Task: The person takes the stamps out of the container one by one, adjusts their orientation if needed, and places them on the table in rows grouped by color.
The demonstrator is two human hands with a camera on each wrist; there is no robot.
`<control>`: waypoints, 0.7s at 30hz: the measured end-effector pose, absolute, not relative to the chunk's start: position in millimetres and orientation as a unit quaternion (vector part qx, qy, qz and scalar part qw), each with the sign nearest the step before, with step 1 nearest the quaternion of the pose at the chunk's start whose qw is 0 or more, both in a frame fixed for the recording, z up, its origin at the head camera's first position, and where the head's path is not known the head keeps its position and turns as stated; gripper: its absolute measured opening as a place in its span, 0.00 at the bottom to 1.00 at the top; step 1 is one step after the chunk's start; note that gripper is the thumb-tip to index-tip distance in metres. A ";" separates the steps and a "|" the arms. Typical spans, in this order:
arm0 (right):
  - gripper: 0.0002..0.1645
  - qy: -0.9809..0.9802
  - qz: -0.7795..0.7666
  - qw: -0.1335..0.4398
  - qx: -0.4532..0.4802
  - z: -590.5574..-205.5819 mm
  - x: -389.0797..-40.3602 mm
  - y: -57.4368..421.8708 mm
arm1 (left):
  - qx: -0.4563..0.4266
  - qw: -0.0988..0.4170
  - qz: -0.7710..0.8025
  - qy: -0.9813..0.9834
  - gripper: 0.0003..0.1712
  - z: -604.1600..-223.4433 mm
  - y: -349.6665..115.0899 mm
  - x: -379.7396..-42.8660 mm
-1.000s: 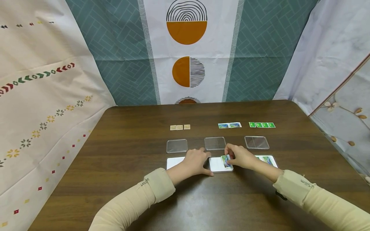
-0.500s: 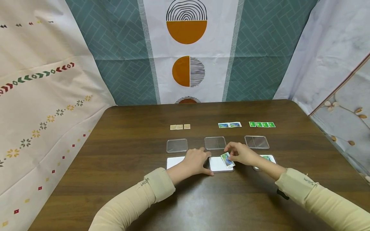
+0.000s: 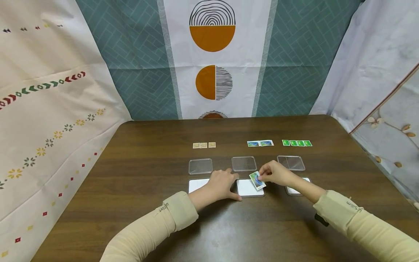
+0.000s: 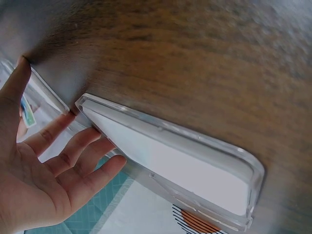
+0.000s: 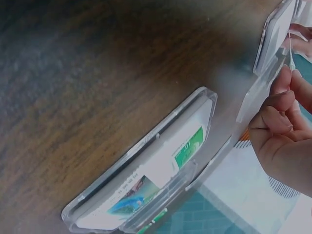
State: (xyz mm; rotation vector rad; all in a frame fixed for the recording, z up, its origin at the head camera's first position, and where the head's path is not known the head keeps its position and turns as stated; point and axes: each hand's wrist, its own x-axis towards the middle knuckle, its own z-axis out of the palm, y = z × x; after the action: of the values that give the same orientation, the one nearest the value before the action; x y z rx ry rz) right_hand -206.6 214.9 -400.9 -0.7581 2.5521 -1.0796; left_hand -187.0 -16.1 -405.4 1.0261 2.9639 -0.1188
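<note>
My right hand (image 3: 278, 174) pinches a small blue-and-green stamp (image 3: 257, 181) by its right edge. The stamp is tilted over the right end of the middle case (image 3: 245, 187), a shallow clear box with a white inside. In the right wrist view the stamp shows edge-on at the fingertips. My left hand (image 3: 222, 185) lies between the left case (image 3: 197, 185) and the middle one. Its fingers are spread and fairly straight, with the thumb by the middle case's near left corner. Partly behind my right forearm is the right case (image 5: 156, 168), with a blue stamp and a green stamp in it.
Three clear lids (image 3: 200, 166) lie in a row behind the cases. Farther back are three tan stamps (image 3: 203, 145), two blue stamps (image 3: 260, 143) and several green stamps (image 3: 296, 143). Patterned cloths hang behind the brown table (image 3: 147, 145).
The stamp, which lay straighter on the middle case, is now turned and tilted. My right hand has drawn slightly back to the right with it. My left hand stays put.
</note>
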 end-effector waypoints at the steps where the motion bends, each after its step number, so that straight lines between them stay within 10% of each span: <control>1: 0.06 0.880 -0.372 0.133 -0.263 -400.7 -206.8 215.5 | 0.327 0.002 -0.038 0.944 0.42 -405.7 -16.2 -186.8; 21: 0.05 0.887 -0.344 0.127 -0.281 -388.2 -217.4 222.5 | 0.326 -0.002 -0.037 0.945 0.42 -407.4 -16.8 -187.1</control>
State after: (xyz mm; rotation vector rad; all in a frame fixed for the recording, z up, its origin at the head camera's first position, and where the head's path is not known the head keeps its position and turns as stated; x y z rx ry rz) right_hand -217.4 222.5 -388.2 -0.8169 2.5811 -1.0016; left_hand -187.1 -16.8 -407.4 1.0266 2.9717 -0.1175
